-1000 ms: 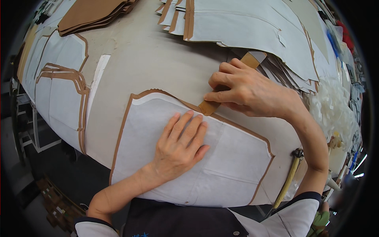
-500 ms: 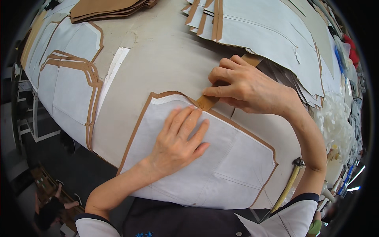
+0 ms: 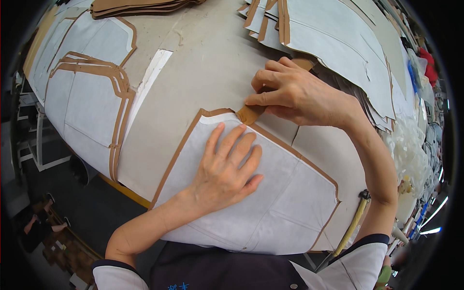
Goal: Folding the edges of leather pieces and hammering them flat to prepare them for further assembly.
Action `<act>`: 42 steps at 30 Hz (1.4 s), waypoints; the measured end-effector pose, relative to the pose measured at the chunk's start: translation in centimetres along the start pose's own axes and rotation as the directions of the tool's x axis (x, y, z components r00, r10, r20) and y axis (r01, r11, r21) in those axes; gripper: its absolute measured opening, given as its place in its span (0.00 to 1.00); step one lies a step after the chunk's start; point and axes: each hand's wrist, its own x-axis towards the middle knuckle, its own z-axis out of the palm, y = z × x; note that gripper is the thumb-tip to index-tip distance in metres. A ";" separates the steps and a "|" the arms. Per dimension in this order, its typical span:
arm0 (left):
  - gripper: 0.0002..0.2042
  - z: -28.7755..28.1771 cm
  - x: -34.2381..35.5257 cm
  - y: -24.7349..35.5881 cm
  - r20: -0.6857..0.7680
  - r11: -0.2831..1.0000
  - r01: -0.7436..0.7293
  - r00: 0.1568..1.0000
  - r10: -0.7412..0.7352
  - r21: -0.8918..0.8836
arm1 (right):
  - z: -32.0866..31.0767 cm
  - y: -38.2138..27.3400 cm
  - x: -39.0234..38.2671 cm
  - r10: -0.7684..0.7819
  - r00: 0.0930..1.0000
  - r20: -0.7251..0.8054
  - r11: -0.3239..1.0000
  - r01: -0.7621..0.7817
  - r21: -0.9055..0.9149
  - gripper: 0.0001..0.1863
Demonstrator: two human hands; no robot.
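Observation:
A white-backed panel with a folded brown edge lies at the front of the table, its curved corner on the far side. My left hand rests flat on it, fingers spread, fingertips close to the far edge. My right hand is closed around a flat tan tool, which looks like a creasing tool. One broad end touches the panel's brown edge just beyond my left fingertips; the other end sticks out behind my hand. My grip hides the tool's middle.
White-backed panels with brown edges are piled at the far right, and more panels lie at left. A brown stack sits at the back. A yellow-handled tool lies near my right elbow. White scraps heap at right.
My left fingers have spread wider on the panel. The tool's end stays at the brown edge, which looks flatter near the curved corner. The view has shifted slightly.

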 end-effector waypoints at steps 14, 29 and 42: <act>0.21 -4.1 -3.8 -2.2 -0.132 0.992 0.072 0.988 -0.086 -0.104 | 4.4 -5.7 -7.3 0.459 0.777 -0.431 0.818 -0.559 -0.136 0.23; 0.14 -6.4 -0.7 -8.2 -0.004 0.948 0.161 0.986 -0.169 -0.275 | 6.9 -8.6 4.4 0.507 0.839 -0.200 0.814 -0.389 0.431 0.04; 0.16 -5.2 -3.6 -8.0 -0.159 0.955 -0.214 0.956 0.249 0.204 | 7.9 -10.3 4.7 0.624 0.739 -0.255 0.746 -0.466 0.475 0.05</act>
